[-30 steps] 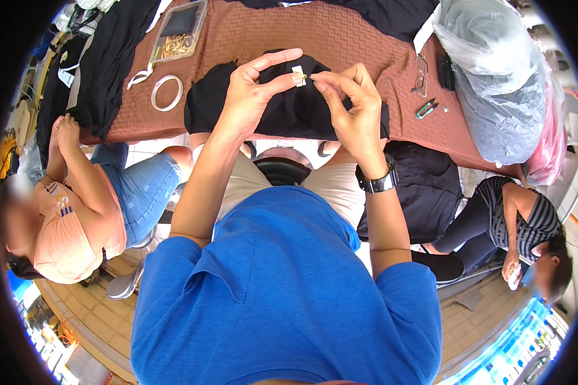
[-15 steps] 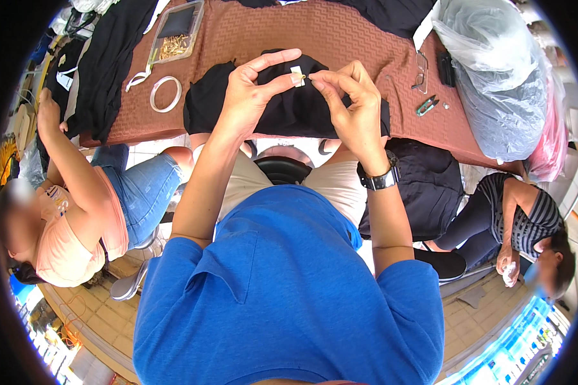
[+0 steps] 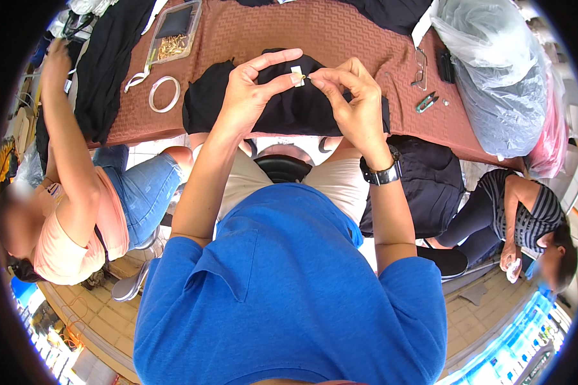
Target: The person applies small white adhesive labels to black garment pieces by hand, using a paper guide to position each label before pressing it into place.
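Observation:
Above the black garment (image 3: 266, 109) on the table's near edge, both my hands meet at a small white tag (image 3: 296, 69). My left hand (image 3: 253, 86) holds the tag at its thumb tip, with the index finger stretched out past its top. Thumb and index finger of my right hand (image 3: 352, 93) pinch a tiny gold-coloured pin (image 3: 307, 77) at the tag's right side. Its exact shape is too small to make out, and my fingertips partly hide it.
A clear plastic box (image 3: 153, 54) with small gold pieces and a white ring (image 3: 165, 94) lie left on the brown-covered table (image 3: 237, 29). Glasses (image 3: 420, 68), thread snips (image 3: 426, 102) and a large plastic bag (image 3: 494, 83) are at right. Co-workers sit on both sides.
My hands stay nearly in place, the right fingers shifting slightly at the tag. The left co-worker's arm has risen farther up; the right co-worker has moved a little.

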